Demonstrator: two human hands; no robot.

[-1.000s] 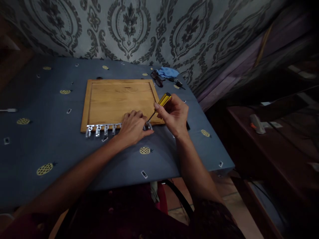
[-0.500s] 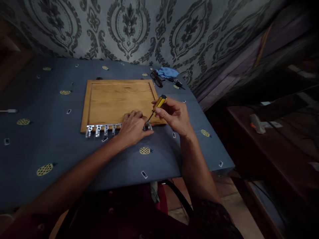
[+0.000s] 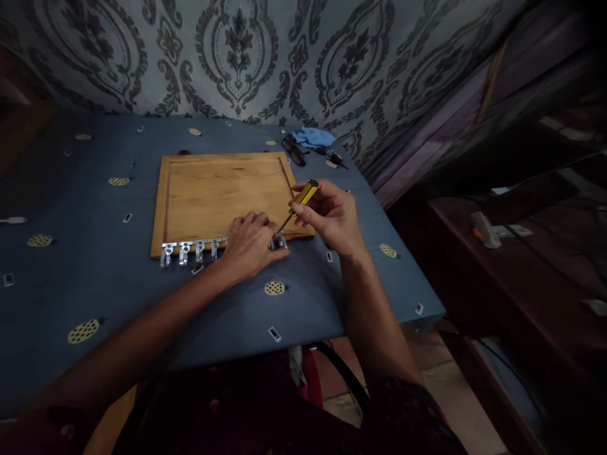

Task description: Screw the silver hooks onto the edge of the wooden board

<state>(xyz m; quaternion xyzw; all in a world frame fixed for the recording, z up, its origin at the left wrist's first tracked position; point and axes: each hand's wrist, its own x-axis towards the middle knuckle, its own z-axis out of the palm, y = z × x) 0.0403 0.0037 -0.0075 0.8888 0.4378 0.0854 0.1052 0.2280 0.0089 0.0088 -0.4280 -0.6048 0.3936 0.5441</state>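
A wooden board (image 3: 222, 196) with a raised frame lies on the table, and a metal hook rail (image 3: 192, 246) with several silver hooks runs along its near edge. Over the right part of that rail rests my left hand (image 3: 251, 243), fingers on the board and thumb spread toward the right. It covers some of the hooks. My right hand (image 3: 334, 218) pinches a yellow and black screwdriver (image 3: 306, 194) by its handle. The screwdriver is tilted, its shaft pointing down-left to the rail's right end, just beside my left hand. Whatever the tip touches is too small to make out.
Dark glasses (image 3: 294, 151), a blue cloth (image 3: 313, 137) and a small dark item with keys (image 3: 336, 158) lie at the back right of the blue tablecloth (image 3: 303, 309). A white cable end (image 3: 14, 220) is at far left. A brown cabinet (image 3: 474, 272) stands on the right.
The view has shifted slightly. Both hands, the screwdriver and the board keep nearly the same places relative to one another.
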